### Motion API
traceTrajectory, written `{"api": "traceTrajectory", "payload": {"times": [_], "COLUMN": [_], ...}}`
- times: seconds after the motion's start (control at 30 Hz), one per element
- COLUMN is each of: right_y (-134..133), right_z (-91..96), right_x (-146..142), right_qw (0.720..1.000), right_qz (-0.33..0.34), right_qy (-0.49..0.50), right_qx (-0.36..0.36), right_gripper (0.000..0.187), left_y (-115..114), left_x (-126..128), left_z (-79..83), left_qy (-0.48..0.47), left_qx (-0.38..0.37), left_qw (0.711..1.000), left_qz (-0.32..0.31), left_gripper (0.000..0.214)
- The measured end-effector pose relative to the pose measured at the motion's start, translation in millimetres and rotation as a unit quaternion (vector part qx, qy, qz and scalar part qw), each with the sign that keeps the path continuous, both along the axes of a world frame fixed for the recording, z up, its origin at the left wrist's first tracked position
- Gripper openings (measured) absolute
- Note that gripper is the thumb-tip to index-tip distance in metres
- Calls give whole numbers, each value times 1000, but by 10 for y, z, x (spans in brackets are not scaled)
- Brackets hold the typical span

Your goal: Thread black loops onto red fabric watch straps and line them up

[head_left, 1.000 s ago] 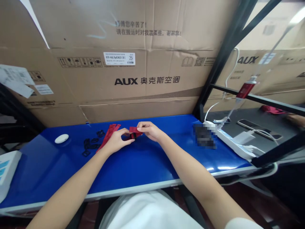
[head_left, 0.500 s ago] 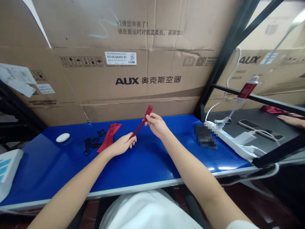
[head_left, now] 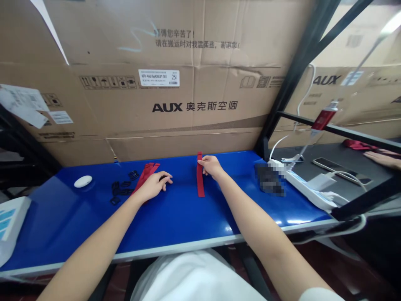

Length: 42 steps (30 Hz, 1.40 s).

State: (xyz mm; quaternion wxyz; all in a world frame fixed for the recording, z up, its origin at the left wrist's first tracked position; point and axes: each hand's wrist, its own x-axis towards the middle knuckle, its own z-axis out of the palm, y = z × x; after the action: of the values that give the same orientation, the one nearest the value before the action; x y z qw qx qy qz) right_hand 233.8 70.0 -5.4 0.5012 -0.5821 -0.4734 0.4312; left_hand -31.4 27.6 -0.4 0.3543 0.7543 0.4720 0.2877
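A single red webbing strap (head_left: 201,184) is pinched near its upper end by my right hand (head_left: 212,166), its lower part hanging toward me over the blue tabletop. My left hand (head_left: 156,185) is empty, fingers apart and slightly curled. It hovers by a bunch of red straps (head_left: 146,172) and partly covers them. Left of that bunch lie several small black buckles (head_left: 116,190), loosely grouped.
A white round object (head_left: 83,181) rests on the blue table (head_left: 175,221) at left, near a white device (head_left: 11,225). Cardboard boxes (head_left: 194,121) stand behind. To the right are a pixelated dark object (head_left: 269,179), a power strip (head_left: 310,192), a phone (head_left: 341,169) and another person's hand (head_left: 384,158).
My left hand has let go of the strap and moved left toward the bunch of red straps. My right hand has lowered slightly, and the strap now hangs down from it.
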Motion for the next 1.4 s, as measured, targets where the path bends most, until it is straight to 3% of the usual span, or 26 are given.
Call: {"api": "traceTrajectory", "payload": {"times": [0.2,0.4,0.53,0.67,0.83,0.97,1.13,1.4], "right_y": [-69,-144,-158,-154,-125,-113,-148,-297], "right_z": [-21,-78,-119,-113,-84,-76,-74,-15], "right_x": [-157,-358,-400,-375,-323,-322,-373,-485], "right_qw": [995,980,977,977,984,984,972,955], "right_qz": [84,178,199,194,159,159,200,246], "right_qy": [47,89,82,86,83,80,120,164], "right_qx": [-1,1,8,6,2,-22,-36,-31], "right_gripper": [22,23,22,23,25,24,23,16], "left_y": [-60,-71,-65,-62,-9,53,9,-50], "left_x": [135,137,101,81,-27,-101,32,157], "left_z": [-20,-26,-3,51,156,166,74,-43], "left_qy": [-49,0,51,108,162,93,-51,-97], "left_qx": [-50,27,105,127,150,94,-35,-88], "left_qw": [998,1000,993,981,968,983,996,991], "left_qz": [11,-1,31,99,119,126,68,-20], "left_gripper": [34,31,32,35,49,55,52,53]}}
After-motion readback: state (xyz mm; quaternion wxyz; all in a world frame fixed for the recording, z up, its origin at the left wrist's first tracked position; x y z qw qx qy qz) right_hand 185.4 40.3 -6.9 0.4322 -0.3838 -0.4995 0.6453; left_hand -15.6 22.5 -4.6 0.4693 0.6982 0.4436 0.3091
